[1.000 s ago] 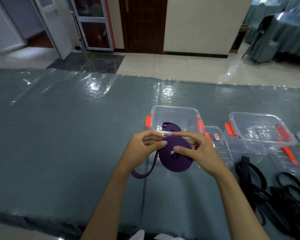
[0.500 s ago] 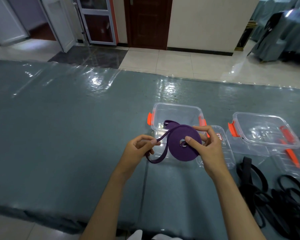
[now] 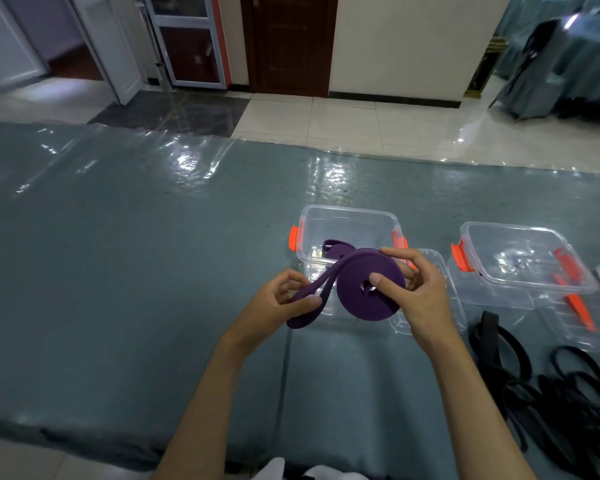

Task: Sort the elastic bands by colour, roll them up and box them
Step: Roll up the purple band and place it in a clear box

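A purple elastic band is wound into a flat coil held above the table, in front of a clear box with orange latches. My right hand grips the coil, thumb on its face near the centre hole and fingers behind its rim. My left hand pinches the band's loose tail, which runs from the coil's top down to a short loop below my fingers. More purple band lies inside that box. A pile of black bands lies at the right.
A second clear box with orange latches stands to the right, with clear lids lying beside the boxes. The table has a blue-grey cloth under glossy plastic. Tiled floor and doors lie beyond its far edge.
The coil has tilted up to face me and the loose tail has grown shorter. My left hand has shifted down and left along the tail.
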The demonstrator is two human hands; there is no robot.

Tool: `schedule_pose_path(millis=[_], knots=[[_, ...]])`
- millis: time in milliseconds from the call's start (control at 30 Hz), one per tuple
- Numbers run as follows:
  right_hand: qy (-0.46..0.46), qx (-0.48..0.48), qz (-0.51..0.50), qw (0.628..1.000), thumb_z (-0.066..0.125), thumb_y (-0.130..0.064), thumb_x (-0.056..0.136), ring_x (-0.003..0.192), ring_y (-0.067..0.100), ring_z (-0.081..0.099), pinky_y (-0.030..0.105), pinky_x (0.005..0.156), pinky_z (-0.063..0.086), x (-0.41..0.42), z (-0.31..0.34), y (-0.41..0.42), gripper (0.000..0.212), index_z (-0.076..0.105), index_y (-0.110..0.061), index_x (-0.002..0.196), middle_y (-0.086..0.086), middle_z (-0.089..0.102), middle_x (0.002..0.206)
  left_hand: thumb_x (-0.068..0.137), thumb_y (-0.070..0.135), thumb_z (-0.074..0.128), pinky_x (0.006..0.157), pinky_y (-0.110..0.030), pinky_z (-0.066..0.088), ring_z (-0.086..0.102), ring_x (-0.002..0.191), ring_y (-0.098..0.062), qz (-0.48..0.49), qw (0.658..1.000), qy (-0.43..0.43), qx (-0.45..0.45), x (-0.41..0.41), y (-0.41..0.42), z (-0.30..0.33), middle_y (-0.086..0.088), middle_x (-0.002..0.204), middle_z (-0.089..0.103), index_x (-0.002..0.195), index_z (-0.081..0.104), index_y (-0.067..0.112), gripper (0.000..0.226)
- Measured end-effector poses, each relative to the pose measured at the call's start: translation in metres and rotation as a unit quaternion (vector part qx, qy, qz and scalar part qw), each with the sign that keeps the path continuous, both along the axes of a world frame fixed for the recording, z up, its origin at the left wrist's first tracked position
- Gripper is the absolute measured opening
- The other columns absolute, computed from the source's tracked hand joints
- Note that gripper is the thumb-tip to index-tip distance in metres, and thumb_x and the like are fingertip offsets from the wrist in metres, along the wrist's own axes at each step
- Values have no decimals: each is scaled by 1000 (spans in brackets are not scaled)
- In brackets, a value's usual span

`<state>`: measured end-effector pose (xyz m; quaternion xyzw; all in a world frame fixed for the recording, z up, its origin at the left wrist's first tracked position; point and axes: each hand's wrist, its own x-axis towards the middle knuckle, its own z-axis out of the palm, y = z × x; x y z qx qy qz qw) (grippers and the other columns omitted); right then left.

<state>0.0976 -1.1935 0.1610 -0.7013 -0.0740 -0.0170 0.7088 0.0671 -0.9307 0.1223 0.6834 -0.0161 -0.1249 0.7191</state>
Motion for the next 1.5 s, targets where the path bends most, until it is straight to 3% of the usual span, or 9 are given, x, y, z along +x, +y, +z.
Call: schedule_pose_path(millis=[100,300,467,567,700,967,1100,1333,1500], knots=[[-5,-7,3,1000,92,-34,76,95,25,80,32,72,65,1,1,1,47,72,-32,118,4,82,105,78,54,87,81,-22,56,75,98,-14,-9,999,-9,40,0,-7,-3,0,108,79,105,66,33,40],[-1,-3,-11,1000,91,-35,76,94,26,80,34,72,65,3,-3,-1,46,73,-34,119,5,82,105,85,39,87,78,-24,57,74,88,-14,-7,1000,-13,4,-1,-8,-3,-4,100,78,127,63,39,48],[3,11,-24,1000,91,-33,77,92,26,80,33,71,65,3,-6,1,46,73,-34,120,6,82,104,84,26,89,78,-27,58,71,82,-16,-9,999,-27,-22,-3,-11,1,-5,98,77,130,61,33,55],[0,17,-43,999,91,-33,78,94,25,80,32,70,64,3,-7,4,46,73,-33,121,5,82,105,84,18,89,74,-36,56,56,74,-30,7,998,-47,-37,-4,-20,-1,-10,99,76,131,59,29,56],[2,18,-67,998,91,-36,77,97,23,79,36,69,66,3,-8,8,46,72,-35,120,3,81,107,85,16,88,62,-31,52,40,66,-30,42,995,-82,-41,-6,-32,-5,-8,96,75,127,60,28,53],[-9,8,-94,996,89,-34,77,92,19,79,29,66,64,1,-6,11,44,73,-36,117,1,82,103,86,13,86,55,-33,42,33,57,-31,86,989,-101,-66,-8,-41,-10,-8,91,72,128,61,19,49],[3,30,-99,995,91,-35,74,91,20,80,31,66,64,1,-5,14,45,73,-36,116,3,82,102,86,20,86,68,-46,49,49,68,-40,91,990,-85,-71,-6,-46,-10,-10,94,74,125,64,25,45],[32,52,-106,993,92,-34,70,92,25,80,36,67,65,1,-11,16,46,73,-34,113,4,82,102,85,31,87,81,-26,59,75,99,-21,99,992,-32,-77,-6,-50,-11,-11,105,78,125,67,30,45],[60,60,-108,990,92,-35,71,92,28,80,41,68,66,1,-18,18,50,72,-31,116,7,82,102,76,42,91,76,-29,54,72,85,-12,122,986,26,-113,-6,-57,-16,-4,101,79,120,71,34,50]])
